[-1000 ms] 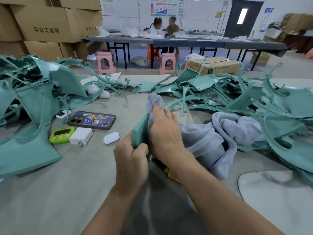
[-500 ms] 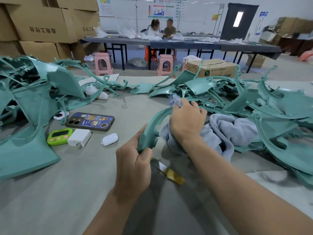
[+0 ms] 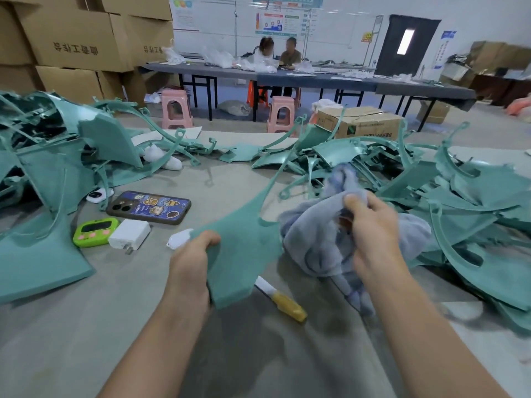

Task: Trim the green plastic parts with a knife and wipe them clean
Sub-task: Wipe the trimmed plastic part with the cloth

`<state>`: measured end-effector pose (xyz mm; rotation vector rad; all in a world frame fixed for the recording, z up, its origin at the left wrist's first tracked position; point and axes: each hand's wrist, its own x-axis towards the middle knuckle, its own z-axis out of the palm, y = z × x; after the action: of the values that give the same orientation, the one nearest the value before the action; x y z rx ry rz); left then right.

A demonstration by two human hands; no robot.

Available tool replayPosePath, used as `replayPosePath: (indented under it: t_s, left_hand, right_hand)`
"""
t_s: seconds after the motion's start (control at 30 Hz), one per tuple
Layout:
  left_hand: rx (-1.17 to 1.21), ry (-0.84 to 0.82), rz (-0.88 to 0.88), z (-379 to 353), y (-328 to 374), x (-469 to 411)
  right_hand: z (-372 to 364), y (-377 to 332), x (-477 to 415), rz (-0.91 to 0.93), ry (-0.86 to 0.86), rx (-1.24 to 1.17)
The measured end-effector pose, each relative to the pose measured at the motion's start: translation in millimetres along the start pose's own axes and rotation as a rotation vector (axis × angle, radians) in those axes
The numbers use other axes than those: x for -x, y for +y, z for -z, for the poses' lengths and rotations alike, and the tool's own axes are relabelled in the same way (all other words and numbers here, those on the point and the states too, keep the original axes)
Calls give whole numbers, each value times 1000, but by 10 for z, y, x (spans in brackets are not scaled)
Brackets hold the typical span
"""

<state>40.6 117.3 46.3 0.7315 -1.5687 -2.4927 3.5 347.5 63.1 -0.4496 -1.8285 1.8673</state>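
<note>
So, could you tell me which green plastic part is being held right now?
The flat green part with the long curved arm, held by the left hand; the right hand grips the cloth, and the others lie in piles.

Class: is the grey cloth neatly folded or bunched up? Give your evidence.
Bunched up: the grey cloth is a crumpled heap of loose folds, gripped by the right hand; no flat layers show.
</note>
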Motion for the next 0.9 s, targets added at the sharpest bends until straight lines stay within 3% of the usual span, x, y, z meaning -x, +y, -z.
replayPosePath:
  t_s: [0.07, 0.17, 0.33, 0.43, 0.53, 0.57, 0.63, 0.7, 0.73, 0.8, 0.9]
  left_hand:
    - [-34, -131, 117, -48, -69, 6]
    - [-89, -182, 22, -113, -215, -45]
    - [-562, -10, -444, -24, -263, -17]
    - [-718, -54, -654, -21, -277, -25]
    - [-942, -165, -695, -47, -338, 19]
    - [-870, -220, -645, -69, -349, 47]
    - [-442, -364, -404, -149, -336, 151]
    - [-55, -474, -130, -206, -326, 208]
    - [25, -487, -59, -206, -304, 235]
    - [84, -390, -17, -163, -295, 236]
    - [149, -249, 26, -21, -205, 202]
  right_hand:
    - [-23, 41, 211, -175, -262, -138]
    - [-50, 70, 407, -374, -487, -350]
    - [-61, 29, 537, -485, -532, -481]
    - [-84, 15, 596, -547, -560, -546]
    - [-127, 28, 660, -572, -581, -585]
    - [-150, 50, 687, -557, -594, -581]
    - [-210, 106, 748, -488, -644, -517]
    - [-260, 136, 808, -301, -688, -348]
    - [-277, 145, 838, -154, -709, -236]
    - [-298, 164, 915, 132, -744, -14]
    - [-321, 234, 1044, 336, -724, 168]
